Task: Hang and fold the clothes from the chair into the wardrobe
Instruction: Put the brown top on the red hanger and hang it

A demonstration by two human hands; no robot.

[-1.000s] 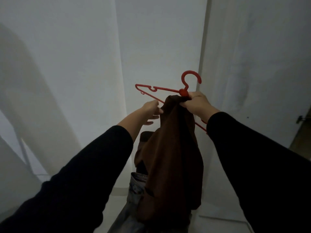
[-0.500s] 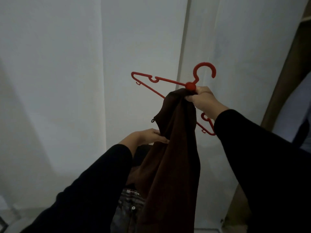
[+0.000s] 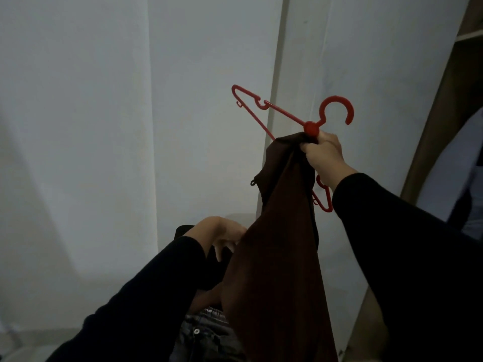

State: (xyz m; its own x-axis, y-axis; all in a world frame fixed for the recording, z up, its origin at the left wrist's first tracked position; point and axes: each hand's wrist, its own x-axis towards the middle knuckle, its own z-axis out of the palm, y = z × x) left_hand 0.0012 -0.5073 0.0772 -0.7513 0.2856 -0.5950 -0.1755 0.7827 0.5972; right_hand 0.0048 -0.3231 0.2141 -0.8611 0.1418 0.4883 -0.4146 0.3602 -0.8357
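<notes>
1. Right hand point(image 3: 324, 152) is up at about 2 o'clock from the middle of the view, fingers clamped around the neck of the red hanger point(image 3: 311, 127) with the top of the brown garment point(image 3: 282, 252) bunched into the same grip.

2. Left hand point(image 3: 222, 235) is lower, roughly 7 o'clock from the right one, tucked against the left edge of the brown cloth. Fingers look loosely curled downward, but I honestly can't tell if it's pinching fabric or just touching it.

3. The hanger is tilted: one arm runs out to 10 o'clock, the other drops toward 5 o'clock behind the right wrist, and the hook curls open at 1 o'clock.

4. The garment hangs straight down from the right fist, long axis vertical, not spread over the hanger arms yet as far as I can see.

5. Jeans point(image 3: 206, 333) sit below at 6 o'clock, partly behind the cloth.

6. The wardrobe point(image 3: 444, 105) opening is off at 3 o'clock, with a shelf edge showing at the top. The right hand is clearly nearer, so my guess is the hook swings rightward once the cloth is seated.
</notes>
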